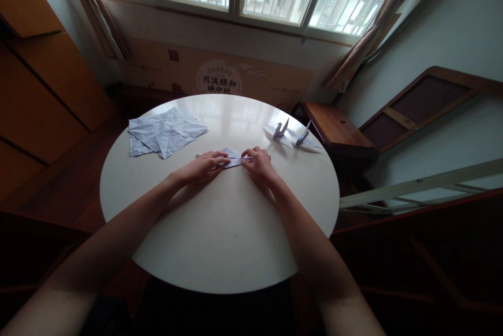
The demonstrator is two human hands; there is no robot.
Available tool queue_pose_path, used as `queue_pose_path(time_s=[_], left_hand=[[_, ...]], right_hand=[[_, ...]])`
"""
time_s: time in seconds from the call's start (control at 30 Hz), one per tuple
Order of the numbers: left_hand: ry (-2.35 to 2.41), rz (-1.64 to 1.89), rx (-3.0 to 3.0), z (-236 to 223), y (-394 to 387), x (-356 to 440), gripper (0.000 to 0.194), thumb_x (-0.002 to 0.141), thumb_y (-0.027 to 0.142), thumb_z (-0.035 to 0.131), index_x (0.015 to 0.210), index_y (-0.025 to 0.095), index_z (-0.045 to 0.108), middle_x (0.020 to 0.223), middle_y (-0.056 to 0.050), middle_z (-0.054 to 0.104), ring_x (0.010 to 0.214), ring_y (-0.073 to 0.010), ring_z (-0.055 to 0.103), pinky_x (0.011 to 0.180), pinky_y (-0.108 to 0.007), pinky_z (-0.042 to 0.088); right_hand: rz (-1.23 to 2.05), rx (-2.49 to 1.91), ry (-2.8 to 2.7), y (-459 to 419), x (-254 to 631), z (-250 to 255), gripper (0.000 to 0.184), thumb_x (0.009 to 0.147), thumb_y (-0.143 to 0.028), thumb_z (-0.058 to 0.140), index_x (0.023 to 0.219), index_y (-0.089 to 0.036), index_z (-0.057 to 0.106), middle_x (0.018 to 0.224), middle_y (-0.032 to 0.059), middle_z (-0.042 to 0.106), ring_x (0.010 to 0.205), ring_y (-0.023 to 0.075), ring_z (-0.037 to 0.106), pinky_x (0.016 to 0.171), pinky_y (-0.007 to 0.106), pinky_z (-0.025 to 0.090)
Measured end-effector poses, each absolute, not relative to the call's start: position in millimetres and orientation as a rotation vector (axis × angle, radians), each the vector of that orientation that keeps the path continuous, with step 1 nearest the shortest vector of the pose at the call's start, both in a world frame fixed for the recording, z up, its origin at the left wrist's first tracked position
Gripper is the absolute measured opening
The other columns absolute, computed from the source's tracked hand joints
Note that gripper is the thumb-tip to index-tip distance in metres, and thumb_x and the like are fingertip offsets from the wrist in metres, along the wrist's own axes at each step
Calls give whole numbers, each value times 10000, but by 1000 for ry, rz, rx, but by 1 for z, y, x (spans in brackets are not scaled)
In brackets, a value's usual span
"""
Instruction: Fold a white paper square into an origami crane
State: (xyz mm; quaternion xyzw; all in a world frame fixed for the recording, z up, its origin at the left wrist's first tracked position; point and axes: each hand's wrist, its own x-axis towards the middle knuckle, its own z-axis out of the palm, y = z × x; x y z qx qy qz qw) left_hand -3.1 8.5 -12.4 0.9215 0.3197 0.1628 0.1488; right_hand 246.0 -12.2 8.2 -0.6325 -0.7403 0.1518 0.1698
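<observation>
Head view: left hand [214, 162] and right hand [257, 160] both hold folded paper [234, 161], fingers narrowed on it, frame centre. Creased sheets [167, 130] left of centre; two paper cranes [280, 133] right. Printed panel [271, 74], upper centre, reads 月满颐和 映中秋; smaller lettering illegible.

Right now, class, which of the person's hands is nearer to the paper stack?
Left. The left hand is below and right of the paper stack in view; the right hand is farther right.
</observation>
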Motion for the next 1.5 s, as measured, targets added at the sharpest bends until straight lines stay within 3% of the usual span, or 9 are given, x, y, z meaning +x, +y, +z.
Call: queue_pose_path(time_s=[1.5], left_hand=[[901,495,2631,-13,9,-4,402,1085,325,454,1411,216,661,1509,-143,584,1359,-314,574,1170,-490,445]], right_hand=[[427,-1780,-2105,-11,247,7,248,960,-315,598,1144,-252,753,1195,114,646,1206,307,534,1076,462,383]])
